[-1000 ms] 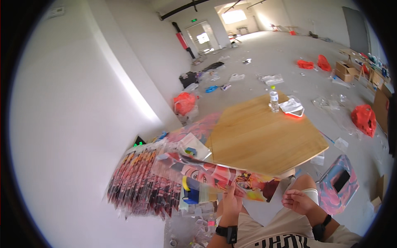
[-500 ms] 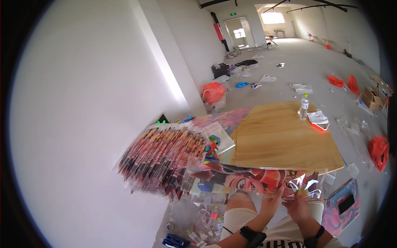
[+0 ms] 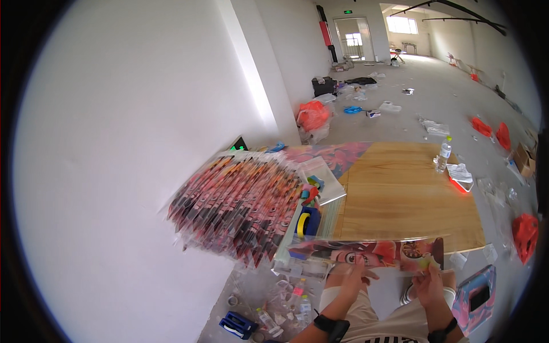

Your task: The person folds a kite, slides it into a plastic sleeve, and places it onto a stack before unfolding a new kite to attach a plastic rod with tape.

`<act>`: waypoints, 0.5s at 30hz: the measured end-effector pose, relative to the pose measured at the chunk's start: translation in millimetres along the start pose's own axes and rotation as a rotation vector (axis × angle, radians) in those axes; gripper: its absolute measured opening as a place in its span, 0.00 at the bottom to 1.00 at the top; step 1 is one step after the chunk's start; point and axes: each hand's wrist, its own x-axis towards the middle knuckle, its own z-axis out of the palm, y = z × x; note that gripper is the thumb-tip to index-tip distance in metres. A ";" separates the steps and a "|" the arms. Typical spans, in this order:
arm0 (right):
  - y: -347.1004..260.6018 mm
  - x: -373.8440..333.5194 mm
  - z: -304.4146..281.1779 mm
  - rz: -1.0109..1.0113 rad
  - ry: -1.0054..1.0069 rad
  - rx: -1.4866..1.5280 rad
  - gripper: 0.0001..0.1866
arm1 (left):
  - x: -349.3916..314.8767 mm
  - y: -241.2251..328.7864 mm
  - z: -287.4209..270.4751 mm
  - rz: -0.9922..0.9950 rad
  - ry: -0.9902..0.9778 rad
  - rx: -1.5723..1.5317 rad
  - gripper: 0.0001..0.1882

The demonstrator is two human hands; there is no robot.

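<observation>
A long printed picture (image 3: 377, 255) in a clear plastic sleeve stretches across in front of me, its far edge against the near side of the table. My left hand (image 3: 353, 281) grips its lower edge near the middle, below the printed eye. At the lower right part, my right hand (image 3: 428, 284) pinches the sleeve beside a small yellow-green spot. To the left lies a large fanned pile of similar sleeved prints (image 3: 240, 203). Between pile and table top sits a blue tape dispenser (image 3: 307, 222) with a yellow roll.
The wooden table (image 3: 406, 188) bears a water bottle (image 3: 444, 154) and a red-rimmed tray (image 3: 461, 178) with white paper. A second blue dispenser (image 3: 238, 324) and bottles lie on the littered floor at lower left. A phone (image 3: 479, 295) rests on a patterned board at right.
My left hand has moved left along the print's lower edge, away from my right hand. The sleeve's crumpled right end now lies flatter. The blue dispenser shows more fully; the whole view has shifted.
</observation>
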 end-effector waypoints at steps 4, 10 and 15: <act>4.7 -3.3 15.8 0.111 0.003 -0.009 0.12 | -13.3 17.6 -47.1 -0.009 0.038 0.043 0.29; 18.3 0.0 8.5 0.268 0.007 -0.254 0.17 | -19.5 99.1 -131.3 0.492 0.165 -0.589 0.15; 23.0 9.1 -43.8 0.266 0.134 -0.238 0.18 | -5.2 182.2 -225.5 0.760 0.449 -0.528 0.14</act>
